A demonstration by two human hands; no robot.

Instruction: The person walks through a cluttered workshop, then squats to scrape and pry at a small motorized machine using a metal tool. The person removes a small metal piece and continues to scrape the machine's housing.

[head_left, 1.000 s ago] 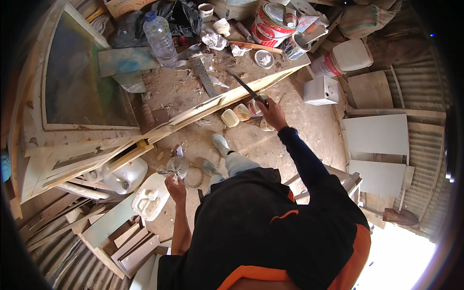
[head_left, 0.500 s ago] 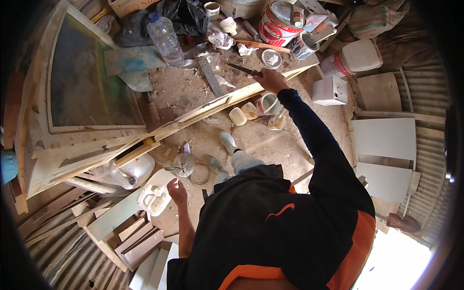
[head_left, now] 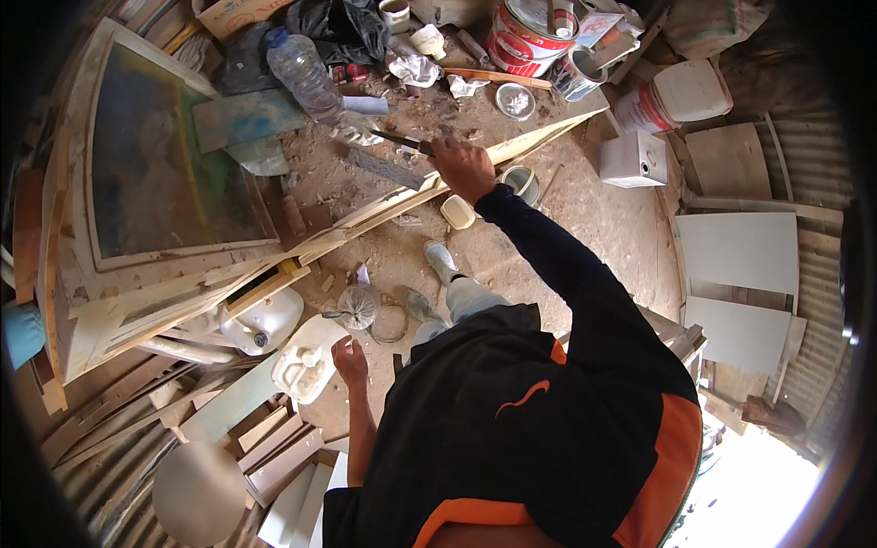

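Note:
A knife (head_left: 400, 141) with a long dark blade is gripped in my right hand (head_left: 462, 168), over the near edge of the cluttered workbench (head_left: 320, 178). Its tip points left, toward crumpled clear plastic (head_left: 356, 133). Just below the blade, a grey strip (head_left: 385, 170) lies across the bench top. My left hand (head_left: 350, 362) hangs low, away from the bench, with its fingers loosely bent and nothing seen in them. Beside it on the ground is a cream plastic container with a handle (head_left: 309, 358).
On the bench are a clear bottle (head_left: 300, 68), a red-and-white paint bucket (head_left: 521, 41), a metal can (head_left: 578, 75) and a round lid (head_left: 515, 101). A framed panel (head_left: 169, 155) leans at left. Tubs (head_left: 457, 212) and a tied bag (head_left: 359, 306) sit on the floor.
My right hand has moved left and a little nearer with the knife. The grey strip lies at a flatter slant, and a pale blue roll shows beside the bottle.

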